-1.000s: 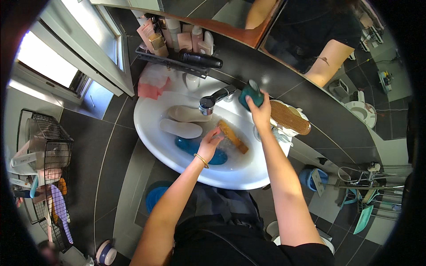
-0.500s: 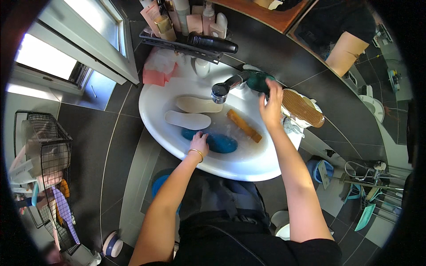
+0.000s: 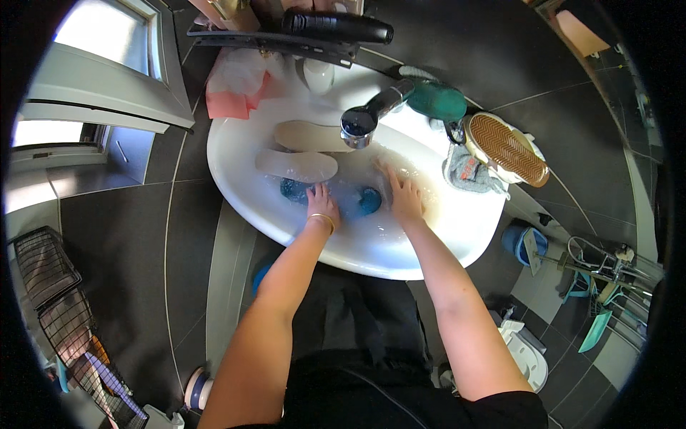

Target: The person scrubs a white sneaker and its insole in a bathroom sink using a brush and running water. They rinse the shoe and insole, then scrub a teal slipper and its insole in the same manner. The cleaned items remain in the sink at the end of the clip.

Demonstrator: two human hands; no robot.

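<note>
In the white sink (image 3: 234,200), a blue insole (image 3: 369,201) lies under cloudy, foamy water, its middle hidden. My left hand (image 3: 321,204) grips it, with the fingers over its upper side. To the right, my right hand (image 3: 405,200) dips into the murky water with fingers apart, over the spot of a yellow-brown bar-like thing that now barely shows. Two pale insoles, one white (image 3: 296,166) and one cream (image 3: 307,136), lie side by side at the sink's left. Above the water hangs the chrome faucet (image 3: 359,127).
A dark green oval thing (image 3: 436,101) sits behind the faucet. On the right rim are a shoe (image 3: 504,149) with its brown sole up and a grey cloth (image 3: 471,171). A pink-and-clear bag (image 3: 239,93) and white bottle (image 3: 319,75) stand below a black shelf (image 3: 271,48).
My right hand has come down from beside the green thing into the water. The yellow-brown bar is now mostly hidden, and the water looks cloudier. My left hand stays at the blue insole.
</note>
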